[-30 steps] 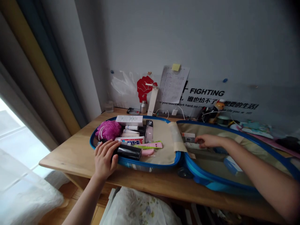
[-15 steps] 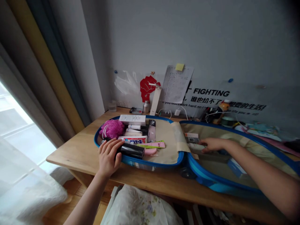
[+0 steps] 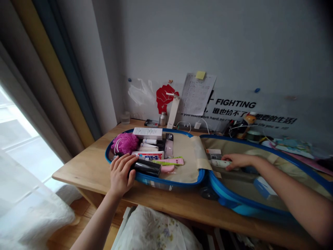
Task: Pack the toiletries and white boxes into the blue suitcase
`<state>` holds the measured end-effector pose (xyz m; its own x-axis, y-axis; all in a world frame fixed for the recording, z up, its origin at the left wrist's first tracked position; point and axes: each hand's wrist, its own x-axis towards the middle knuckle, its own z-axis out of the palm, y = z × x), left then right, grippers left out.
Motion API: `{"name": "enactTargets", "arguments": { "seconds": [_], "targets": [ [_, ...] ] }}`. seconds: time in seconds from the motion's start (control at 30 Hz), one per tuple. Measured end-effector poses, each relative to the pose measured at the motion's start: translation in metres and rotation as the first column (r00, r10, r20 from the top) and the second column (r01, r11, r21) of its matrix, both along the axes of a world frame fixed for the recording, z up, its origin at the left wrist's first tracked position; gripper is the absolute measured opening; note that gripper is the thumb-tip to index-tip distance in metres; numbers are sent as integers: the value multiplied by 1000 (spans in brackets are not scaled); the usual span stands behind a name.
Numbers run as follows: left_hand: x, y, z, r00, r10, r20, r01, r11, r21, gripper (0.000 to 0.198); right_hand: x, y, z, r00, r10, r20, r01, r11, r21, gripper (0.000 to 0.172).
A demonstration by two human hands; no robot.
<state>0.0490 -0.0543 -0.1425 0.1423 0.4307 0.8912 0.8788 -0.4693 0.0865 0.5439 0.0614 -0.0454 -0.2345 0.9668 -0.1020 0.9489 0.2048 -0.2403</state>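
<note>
My left hand (image 3: 122, 173) rests over the front left rim of the opened blue suitcase (image 3: 169, 181), fingers stretched across the end of a black cylindrical container (image 3: 147, 168). Its thumb lies apart, beside that container. My right hand (image 3: 235, 162) is in the right half of the suitcase, fingers closed on a white tube (image 3: 220, 163) with dark lettering. Close by lie a small box (image 3: 214, 151) and a blue-and-white box (image 3: 263, 186). The left half holds a purple bath puff (image 3: 126, 143), a toothpaste box (image 3: 151, 155), a white box (image 3: 147, 132) and a pink-green packet (image 3: 170, 161).
The suitcase lies on a wooden desk (image 3: 78, 170) against the wall. Behind it stand a metal bottle (image 3: 162, 119), a clear cup (image 3: 125, 118) and an orange-capped bottle (image 3: 247, 121). A floral cloth (image 3: 158, 229) is below the front edge; curtains (image 3: 59, 69) hang left.
The white tube in my right hand has shifted slightly to the right and shows more of its lettering. My left hand stays in place. The view has shifted slightly.
</note>
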Motion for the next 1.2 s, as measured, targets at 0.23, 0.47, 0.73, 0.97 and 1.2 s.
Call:
{"name": "enactTargets", "arguments": {
  "seconds": [0.23,0.47,0.73,0.97,1.2],
  "targets": [
    [2,0,2,1000,3,-12,-3,1000,15,38,21,-4,31,994,-64,-85,39,962,-269,34],
    [2,0,0,1000,9,19,-9,1000,1,38,-11,-16,73,956,-83,-282,68,996,-65,52],
    [1,0,-1,999,9,33,-8,1000,-23,40,-188,-22,42,937,292,-192,-288,956,48,42],
    [2,0,-1,1000,8,26,-8,1000,-20,39,-259,-23,8,894,423,-150,-425,905,20,38],
    [2,0,-1,999,15,38,-14,1000,-26,39,-271,-21,-6,887,434,-157,-434,900,38,43]
  ]
}}
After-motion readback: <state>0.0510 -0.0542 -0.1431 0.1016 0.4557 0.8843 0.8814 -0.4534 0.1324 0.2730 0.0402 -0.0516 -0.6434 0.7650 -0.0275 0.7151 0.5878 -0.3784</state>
